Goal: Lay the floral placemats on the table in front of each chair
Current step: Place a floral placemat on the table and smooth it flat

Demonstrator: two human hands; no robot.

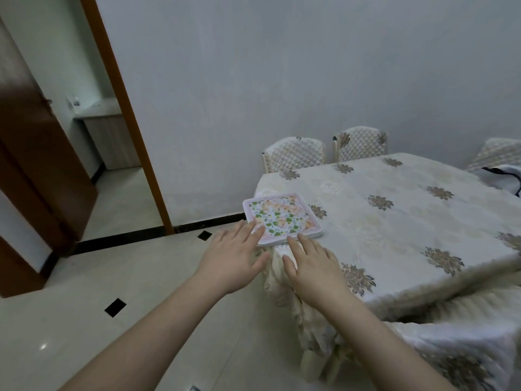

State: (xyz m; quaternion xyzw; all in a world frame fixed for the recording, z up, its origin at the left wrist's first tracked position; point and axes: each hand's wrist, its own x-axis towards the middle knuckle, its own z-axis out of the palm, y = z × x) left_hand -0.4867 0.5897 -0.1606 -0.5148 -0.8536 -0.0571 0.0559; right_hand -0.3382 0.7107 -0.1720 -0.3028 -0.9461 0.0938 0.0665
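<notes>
Head cam: I see a stack of floral placemats (282, 218) on the table (394, 210) corner. Left hand (234, 258) & right hand (313, 263) flat, fingers straight, fingertips touching stack's near edge, gripping nothing.

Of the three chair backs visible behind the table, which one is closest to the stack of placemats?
The leftmost chair back, at the table's far left corner; the other two stand further right.

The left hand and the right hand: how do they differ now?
The left hand lays its fingertips on the floral placemat stack, over its near left corner; the right hand reaches only the stack's near edge. Both are flat, fingers straight, gripping nothing.
</notes>
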